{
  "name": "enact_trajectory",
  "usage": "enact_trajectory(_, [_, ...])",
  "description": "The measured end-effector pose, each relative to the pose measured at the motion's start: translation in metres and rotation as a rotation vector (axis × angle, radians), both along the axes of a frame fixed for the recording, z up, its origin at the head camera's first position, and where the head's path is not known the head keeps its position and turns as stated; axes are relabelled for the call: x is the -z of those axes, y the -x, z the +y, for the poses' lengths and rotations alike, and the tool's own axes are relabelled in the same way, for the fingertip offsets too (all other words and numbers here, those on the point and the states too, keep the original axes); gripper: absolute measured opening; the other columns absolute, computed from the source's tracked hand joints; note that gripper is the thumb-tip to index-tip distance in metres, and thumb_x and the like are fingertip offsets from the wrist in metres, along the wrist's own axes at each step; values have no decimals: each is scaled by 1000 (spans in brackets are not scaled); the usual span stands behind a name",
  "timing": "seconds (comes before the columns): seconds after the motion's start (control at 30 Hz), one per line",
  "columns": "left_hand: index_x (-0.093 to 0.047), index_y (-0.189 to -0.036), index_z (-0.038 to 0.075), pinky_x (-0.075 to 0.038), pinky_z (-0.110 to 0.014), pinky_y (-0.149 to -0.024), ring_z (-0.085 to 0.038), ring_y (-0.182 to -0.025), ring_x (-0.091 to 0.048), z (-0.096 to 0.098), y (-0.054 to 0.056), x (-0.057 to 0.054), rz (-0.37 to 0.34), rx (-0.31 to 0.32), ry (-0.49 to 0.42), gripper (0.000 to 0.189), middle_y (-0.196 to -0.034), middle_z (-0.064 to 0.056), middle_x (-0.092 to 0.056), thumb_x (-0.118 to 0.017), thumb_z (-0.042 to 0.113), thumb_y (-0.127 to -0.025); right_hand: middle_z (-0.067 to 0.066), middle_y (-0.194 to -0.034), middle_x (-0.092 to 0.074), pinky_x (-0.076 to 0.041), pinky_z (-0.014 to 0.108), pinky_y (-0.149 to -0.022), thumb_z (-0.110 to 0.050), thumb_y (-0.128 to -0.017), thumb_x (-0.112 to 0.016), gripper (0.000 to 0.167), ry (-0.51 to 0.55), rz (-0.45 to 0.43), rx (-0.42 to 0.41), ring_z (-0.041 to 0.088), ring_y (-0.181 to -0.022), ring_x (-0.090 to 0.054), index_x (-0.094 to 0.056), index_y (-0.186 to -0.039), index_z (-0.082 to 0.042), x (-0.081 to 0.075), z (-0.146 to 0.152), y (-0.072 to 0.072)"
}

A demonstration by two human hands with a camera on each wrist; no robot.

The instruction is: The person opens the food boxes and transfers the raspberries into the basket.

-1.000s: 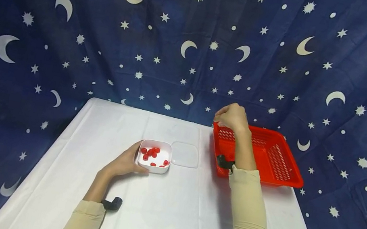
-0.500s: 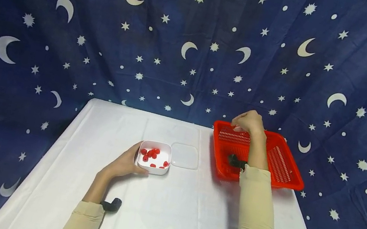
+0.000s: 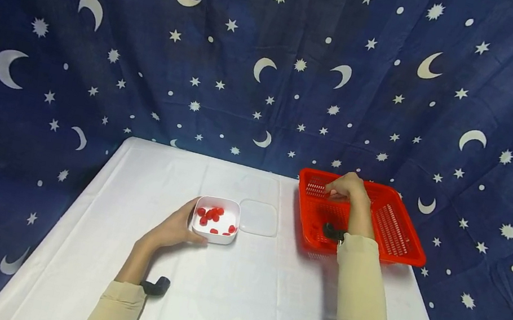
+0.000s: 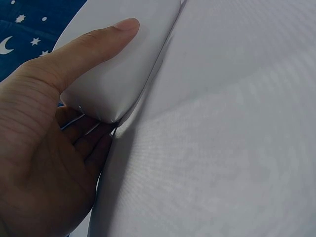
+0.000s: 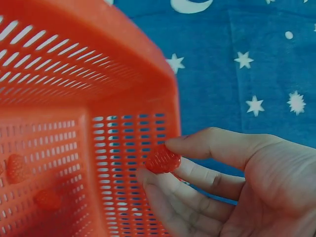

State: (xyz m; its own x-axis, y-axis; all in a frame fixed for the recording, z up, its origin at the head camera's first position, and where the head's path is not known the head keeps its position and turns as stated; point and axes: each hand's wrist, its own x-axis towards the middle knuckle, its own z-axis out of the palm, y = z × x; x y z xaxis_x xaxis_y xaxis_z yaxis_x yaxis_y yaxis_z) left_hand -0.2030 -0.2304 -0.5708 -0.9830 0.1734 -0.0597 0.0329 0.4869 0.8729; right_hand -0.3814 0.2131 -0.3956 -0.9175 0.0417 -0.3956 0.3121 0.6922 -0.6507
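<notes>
My left hand (image 3: pixel 178 223) grips a white square box (image 3: pixel 218 238) standing on the table, thumb along its near side and fingers on the far left. Several red raspberries (image 3: pixel 213 213) lie in that box. Over the left part of a red plastic basket (image 3: pixel 394 228), my right hand (image 3: pixel 346 187) pinches one raspberry (image 5: pixel 163 159) between thumb and fingertips, as the right wrist view shows. Inside the basket, that view also has a raspberry (image 5: pixel 17 169) on the slotted bottom and a second raspberry (image 5: pixel 48 199) close by.
A clear flat lid (image 3: pixel 259 218) lies between box and basket, right beside the box. White cloth covers the table (image 3: pixel 221 302). A dark blue curtain (image 3: pixel 232 64) with moons and stars hangs behind and at both sides.
My right hand has moved right from the basket's back left corner and then down into the basket, with the raspberry in its fingers. The left hand and box have stayed still.
</notes>
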Motion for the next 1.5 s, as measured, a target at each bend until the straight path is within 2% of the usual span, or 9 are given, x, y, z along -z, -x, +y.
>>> enact_trajectory(0.27, [-23,-166,14,-20,-58,-126,-31,-158,-22,1,0,-1,-14,-2,-5,130,-170,-8,-29,-100,40,-64,11,-76,-74,-60,45,-94,-6,-88,-80,34,31,-35,40,26,-81,-78,-64,-113,12,12,5,1])
enact_trajectory(0.43, [-23,-166,14,-22,-59,-126,-31,-158,-23,1,-1,-2,-11,0,-17,130,-170,-9,-30,-100,39,-64,9,-75,-75,-60,43,-95,-10,-88,-81,37,-40,-49,12,24,-82,-78,-65,-114,11,22,10,5])
enact_trajectory(0.57, [-23,-166,13,-24,-60,-125,-31,-158,-25,1,-1,-2,-10,3,-17,130,-169,-9,-31,-100,40,-64,6,-70,-75,-64,35,-84,-8,-85,-83,17,-44,-60,-6,18,-72,-76,-74,-93,5,30,11,8])
enact_trajectory(0.63, [-24,-166,13,-24,-61,-124,-32,-157,-25,1,-1,-2,-11,3,-16,130,-169,-9,-31,-100,40,-64,6,-67,-73,-64,31,-73,-6,-83,-83,11,-23,-71,-22,16,-65,-74,-75,-82,2,36,14,12])
enact_trajectory(0.77, [-23,-166,13,-24,-61,-124,-32,-158,-24,0,-1,0,-14,1,-17,131,-170,-10,-30,-100,41,-64,4,-63,-71,-62,27,-65,-5,-80,-85,13,-58,-77,-35,14,-60,-71,-73,-78,0,46,17,16])
enact_trajectory(0.87, [-22,-166,13,-23,-61,-125,-32,-158,-23,0,-2,0,-18,-2,-12,132,-170,-10,-29,-99,42,-64,3,-65,-72,-62,28,-68,-7,-81,-85,15,-113,-68,-34,13,-62,-71,-74,-86,2,51,17,15])
enact_trajectory(1.0, [-22,-166,13,-23,-59,-125,-32,-158,-24,-1,-2,0,-22,-7,-15,131,-170,-10,-30,-99,41,-65,6,-70,-73,-62,32,-74,-8,-83,-83,16,-127,-61,-50,16,-67,-71,-74,-91,3,55,16,15])
enact_trajectory(1.27, [-23,-166,13,-20,-58,-126,-31,-158,-22,-1,-3,0,1,0,-24,131,-170,-9,-30,-100,39,-64,13,-85,-77,-59,40,-92,-8,-90,-76,20,-109,-151,-121,24,-86,-72,-74,-101,8,67,18,15])
enact_trajectory(1.5, [-22,-167,14,-22,-60,-125,-31,-158,-23,0,-1,0,-1,3,-21,132,-170,-9,-30,-100,42,-64,14,-86,-78,-60,39,-88,-13,-87,-80,23,-154,-125,-113,24,-85,-73,-71,-98,6,72,19,17])
